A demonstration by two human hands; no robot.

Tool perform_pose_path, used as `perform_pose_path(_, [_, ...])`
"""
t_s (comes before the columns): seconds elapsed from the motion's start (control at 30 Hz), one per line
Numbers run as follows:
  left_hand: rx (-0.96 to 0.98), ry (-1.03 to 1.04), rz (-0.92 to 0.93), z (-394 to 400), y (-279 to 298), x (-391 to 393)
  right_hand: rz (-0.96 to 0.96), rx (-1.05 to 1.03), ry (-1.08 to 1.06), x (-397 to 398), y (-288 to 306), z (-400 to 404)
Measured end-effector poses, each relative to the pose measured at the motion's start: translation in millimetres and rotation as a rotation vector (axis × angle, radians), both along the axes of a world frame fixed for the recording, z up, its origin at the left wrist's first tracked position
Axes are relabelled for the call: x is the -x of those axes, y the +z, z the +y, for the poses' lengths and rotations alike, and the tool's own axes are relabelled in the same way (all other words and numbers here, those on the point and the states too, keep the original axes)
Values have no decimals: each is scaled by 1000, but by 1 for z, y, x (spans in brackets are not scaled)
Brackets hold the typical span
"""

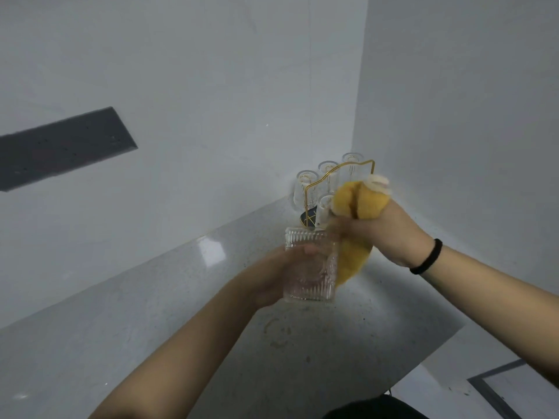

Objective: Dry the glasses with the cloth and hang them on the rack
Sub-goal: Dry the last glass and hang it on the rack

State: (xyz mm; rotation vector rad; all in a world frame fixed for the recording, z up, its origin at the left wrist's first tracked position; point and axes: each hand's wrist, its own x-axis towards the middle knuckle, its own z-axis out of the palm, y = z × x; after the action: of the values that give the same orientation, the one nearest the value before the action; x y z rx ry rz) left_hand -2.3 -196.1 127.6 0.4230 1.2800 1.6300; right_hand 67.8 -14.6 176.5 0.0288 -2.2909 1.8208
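Both forearms reach in from the bottom over the grey counter [151, 313]. Left hand [272, 276] is curled round a ribbed glass [308, 267], holding it upright above the counter. Behind it in the corner sits the gold wire rack [348, 172] with clear glasses [305, 189] hanging on it. Right hand [390, 234], black band on its wrist, has the yellow cloth [357, 207] bunched in its fist, touching the glass's right side.

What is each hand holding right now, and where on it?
The left hand grips the ribbed glass around its side wall; the right hand grips the bunched yellow cloth at its middle.
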Motion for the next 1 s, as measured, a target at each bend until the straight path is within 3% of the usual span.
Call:
perform_pose_path(0.13, [-61,225,-89,-2,6,6,18,382,-147,-5,-9,-6])
perform_pose_path(0.27, [-294,452,-297,14,11,11,39,385,-191,-18,-33,-48])
perform_pose_path(0.37, [-309,476,-424,31,8,2,-96,363,-217,-16,-53,-89])
perform_pose_path(0.5, [-273,586,-551,41,4,-8,-4,630,-267,12,-45,-92])
perform_pose_path(0.6, [-298,620,-609,40,11,-4,-44,647,-308,18,-55,-90])
perform_pose_path(0.67, [-283,588,-603,37,16,0,-130,481,-281,11,-60,-103])
perform_pose_path(0.77, [-330,534,-560,36,14,-6,-6,358,-304,16,-53,-98])
perform_pose_path(0.9, [-334,537,-422,38,5,-9,57,891,-415,32,-25,-76])
perform_pose_path(0.93, [-318,530,-405,39,3,-11,51,952,-428,32,-27,-80])
perform_pose_path(1.0, [-279,505,-406,40,0,-14,8,847,-473,20,-39,-95])
